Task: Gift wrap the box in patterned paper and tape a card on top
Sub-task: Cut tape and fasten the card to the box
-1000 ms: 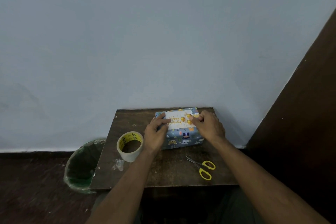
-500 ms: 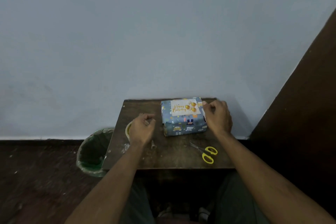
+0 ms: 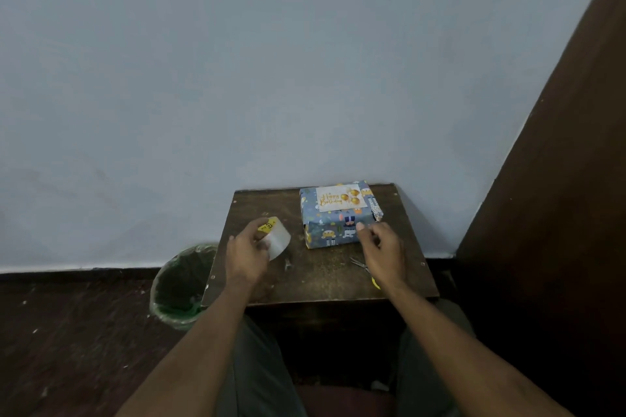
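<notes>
At the far left a bin [image 3: 181,284] lined with green stands on the floor against the table [image 3: 318,278]; if the roll were knocked or dropped from that side it would likely go over the edge and into or beside the bin. The tape roll [image 3: 276,237] is gripped by the left hand [image 3: 245,252], fingers curled over its rim and thumb side against it, the roll tilted and apparently lifted off the tabletop near the left edge. With one hand only on the roll, a loose tape end would be hard to find and pull, and a strip could fold on itself or come away crooked.

Further right, the wrapped box [image 3: 338,217] sits at the back of the table near the wall, the card [image 3: 340,199] lying flat on its top. Whether the card is already taped cannot be told; if it is not, a nudge of the box could slide it askew.

The right hand [image 3: 381,247] is held just in front of the box's near right corner, fingers loosely bent and gripping nothing, fingertips close to or touching the paper. Beneath its wrist the scissors [image 3: 360,264] are partly hidden, so they could be swept off when the arm is drawn back.
</notes>
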